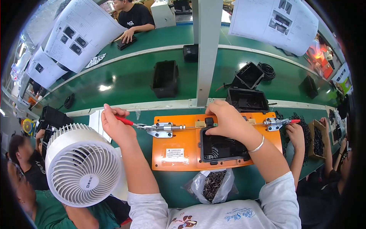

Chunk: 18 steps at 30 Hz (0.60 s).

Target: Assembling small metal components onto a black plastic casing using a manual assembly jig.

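My left hand (pixel 119 128) is closed round the red handle (pixel 124 121) of a metal toggle clamp (pixel 162 129) on the left of an orange fixture plate (pixel 177 145). Set into that plate is an open black plastic box (pixel 225 148). Over its far rim lies my right hand (pixel 230 124), thumb at the inner edge and fingers beyond, beside a small black block at the top. A second toggle clamp (pixel 275 123) with a red handle sits at the plate's right; another person's hand (pixel 296 134) is close by it.
A white fan (pixel 84 168) stands at my left. Below the plate lies a plastic bag of small dark screws or pins (pixel 214 186). Black housings (pixel 165 79) rest on the green bench beyond a metal post (pixel 207 53). Black parts fill a cardboard box (pixel 317 139) at right.
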{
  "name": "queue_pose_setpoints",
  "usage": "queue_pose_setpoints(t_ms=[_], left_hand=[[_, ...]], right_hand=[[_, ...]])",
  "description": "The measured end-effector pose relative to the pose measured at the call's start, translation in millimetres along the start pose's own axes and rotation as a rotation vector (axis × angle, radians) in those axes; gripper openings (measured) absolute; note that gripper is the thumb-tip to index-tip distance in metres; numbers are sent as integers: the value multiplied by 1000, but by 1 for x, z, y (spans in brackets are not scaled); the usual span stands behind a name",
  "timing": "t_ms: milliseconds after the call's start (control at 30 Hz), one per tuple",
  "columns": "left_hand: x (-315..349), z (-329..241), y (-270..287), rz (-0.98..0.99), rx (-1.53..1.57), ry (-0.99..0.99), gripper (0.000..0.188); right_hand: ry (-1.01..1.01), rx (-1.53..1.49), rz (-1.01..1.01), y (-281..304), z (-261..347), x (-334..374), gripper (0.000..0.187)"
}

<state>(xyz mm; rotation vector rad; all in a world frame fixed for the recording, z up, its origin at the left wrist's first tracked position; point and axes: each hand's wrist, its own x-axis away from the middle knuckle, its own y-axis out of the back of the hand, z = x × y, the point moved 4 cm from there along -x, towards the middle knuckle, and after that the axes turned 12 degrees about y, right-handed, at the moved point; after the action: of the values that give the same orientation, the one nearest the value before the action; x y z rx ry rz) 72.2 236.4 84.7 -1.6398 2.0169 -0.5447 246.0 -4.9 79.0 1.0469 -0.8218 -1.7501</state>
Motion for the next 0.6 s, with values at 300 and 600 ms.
queue_pose_setpoints(t_ms=[300, 600], left_hand=[[9, -1, -7, 77, -110, 14, 34], [9, -1, -7, 150, -131, -48, 32]], right_hand=[[-51, -118, -10, -10, -7, 6, 38], [-100, -205, 89, -3, -10, -3, 39]])
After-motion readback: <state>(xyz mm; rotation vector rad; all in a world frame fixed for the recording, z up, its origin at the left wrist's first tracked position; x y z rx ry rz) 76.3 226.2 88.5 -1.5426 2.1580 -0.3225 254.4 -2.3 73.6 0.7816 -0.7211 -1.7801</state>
